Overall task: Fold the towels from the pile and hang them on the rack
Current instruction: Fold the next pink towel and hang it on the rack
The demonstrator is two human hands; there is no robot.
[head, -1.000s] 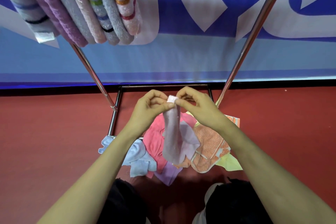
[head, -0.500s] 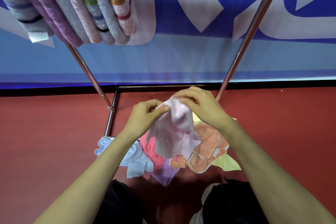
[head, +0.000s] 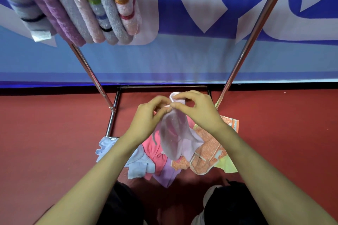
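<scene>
Both hands are up front: the left hand (head: 146,115) and the right hand (head: 196,109) pinch the top edge of a pale pink towel (head: 173,137), dangling above the pile (head: 182,159) on the red floor (head: 45,142). This looks like the folding step. Next: match the corners, halve it, then lift to the rack (head: 256,23) beside the hung towels (head: 76,9).
</scene>
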